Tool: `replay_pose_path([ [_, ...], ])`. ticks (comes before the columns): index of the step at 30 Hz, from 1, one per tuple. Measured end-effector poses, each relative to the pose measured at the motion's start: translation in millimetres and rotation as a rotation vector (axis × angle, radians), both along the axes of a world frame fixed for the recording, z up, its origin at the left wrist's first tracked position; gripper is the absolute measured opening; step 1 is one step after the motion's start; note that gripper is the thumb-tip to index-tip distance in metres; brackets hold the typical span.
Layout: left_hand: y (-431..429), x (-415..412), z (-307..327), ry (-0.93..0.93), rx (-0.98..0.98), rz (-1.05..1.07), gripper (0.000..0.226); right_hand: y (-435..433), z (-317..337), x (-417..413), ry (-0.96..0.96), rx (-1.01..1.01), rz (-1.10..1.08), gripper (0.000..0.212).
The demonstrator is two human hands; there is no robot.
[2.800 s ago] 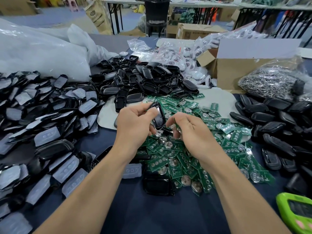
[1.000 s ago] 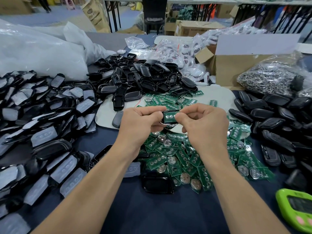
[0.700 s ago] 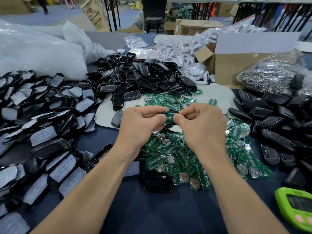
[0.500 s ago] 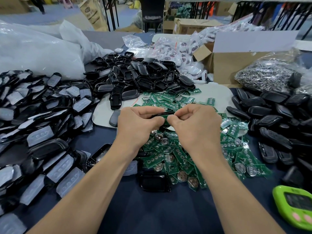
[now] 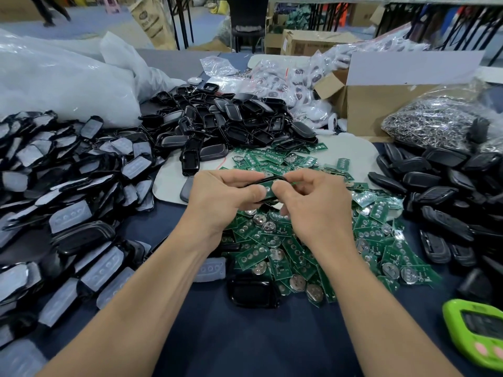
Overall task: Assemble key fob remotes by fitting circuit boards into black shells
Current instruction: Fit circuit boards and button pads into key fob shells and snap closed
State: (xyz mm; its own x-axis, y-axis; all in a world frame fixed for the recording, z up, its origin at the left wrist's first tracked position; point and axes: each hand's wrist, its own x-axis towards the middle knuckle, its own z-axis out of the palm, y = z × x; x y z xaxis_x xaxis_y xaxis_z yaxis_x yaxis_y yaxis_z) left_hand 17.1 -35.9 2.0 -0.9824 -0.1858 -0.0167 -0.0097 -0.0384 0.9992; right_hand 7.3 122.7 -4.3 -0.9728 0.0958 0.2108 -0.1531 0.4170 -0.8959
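Two hands on one part: the left hand [image 5: 220, 202] and right hand [image 5: 317, 206] both pinch a single black shell [image 5: 266, 199] from opposite ends, holding it just above the middle of the mess on the bench [image 5: 245, 344]. A green circuit board [image 5: 268, 186] sits in the shell's open face, and both thumbs press on it, tips nearly touching. Can't tell if the board is fully seated, since the fingers cover most of it.

Right under the hands is a big scatter of loose circuit boards [image 5: 296, 248], some showing round silver discs. At the near edge of that scatter lies one empty shell [image 5: 253, 292], with a clear rubber button pad [image 5: 211, 269] just beside it on the left. Behind the boards there's a heap of shell halves [image 5: 231, 123], partly on a white mat [image 5: 356, 156].

Left side is a huge spread of padded shells [image 5: 68, 191], pale rubber facing up. Right side is another pile of black casings [image 5: 441, 191]. Further back there's a bag of metal rings [image 5: 435, 121] against a cardboard box [image 5: 373, 110], plus a big white plastic bag [image 5: 62, 83] far left. A green timer [image 5: 479, 333] sits at the near right corner.
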Motion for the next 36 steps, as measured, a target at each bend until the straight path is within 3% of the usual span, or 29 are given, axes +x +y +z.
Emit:
replay_pose_path([
  [8, 0.7, 2.9, -2.6, -0.015, -0.066, -0.084, 0.037, 4.5, -4.9, -5.3, -0.066, -0.199, 0.049, 0.011],
  [13, 1.4, 3.4, -0.7, 0.025, -0.100, 0.002, 0.041, 0.3, -7.7, -5.2, -0.090, -0.229, 0.175, 0.006],
  [17, 3.7, 2.0, -1.5, 0.063, -0.117, 0.006, 0.040, -0.4, -7.6, -4.0, -0.133, -0.279, 0.259, 0.023],
  [26, 2.6, -1.5, -0.8, -0.080, 0.080, -0.119, 0.022, 8.3, -3.8, -8.9, -0.158, -0.382, 0.218, 0.023],
  [36, 4.9, -2.3, -7.0, 0.077, -0.150, -0.043, 0.045, 0.0, -6.4, -5.8, -0.146, -0.376, 0.208, 0.030],
])
